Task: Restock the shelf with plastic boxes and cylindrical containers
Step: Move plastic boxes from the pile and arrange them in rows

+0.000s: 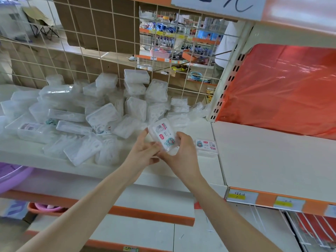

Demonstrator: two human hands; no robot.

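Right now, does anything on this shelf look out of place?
Yes. The clear plastic boxes lie in a jumbled heap on the white shelf, tilted every way; one labelled clear box lies flat, apart, to their right.

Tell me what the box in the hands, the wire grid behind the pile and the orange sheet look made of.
Box: probably clear, faintly frosted plastic; contents show through under a printed label. Wire grid: likely metal with a cream coating; thin, straight rods. Orange sheet: thin glossy plastic film; wrinkled, translucent, shiny.
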